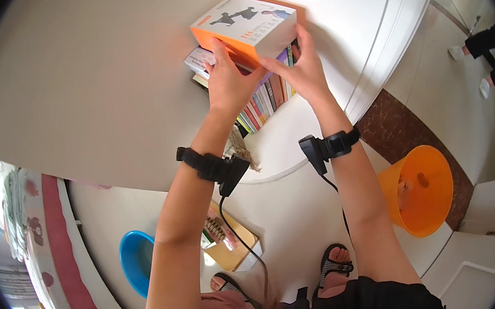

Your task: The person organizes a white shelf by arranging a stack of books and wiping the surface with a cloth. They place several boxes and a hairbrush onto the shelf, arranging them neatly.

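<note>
A white and orange cardboard box (260, 22), printed with a picture of a black device, sits above a row of books. My left hand (229, 83) has its fingers against the orange side of the box. At the right-hand corner, my right hand (306, 67) holds the box between thumb and fingers. Below it, upright books (264, 102) stand on a round-edged white surface (279, 151). A smaller white printed box (199, 58) lies on top of the books to the left, partly hidden. Whether the large box touches what lies beneath is unclear.
An orange bucket (421, 194) stands to my right and a blue basin (138, 263) to my left. A low wooden stool (235, 247) with small items is near my feet. Black straps with cables circle both my wrists. Another person's legs (490, 51) show at far right.
</note>
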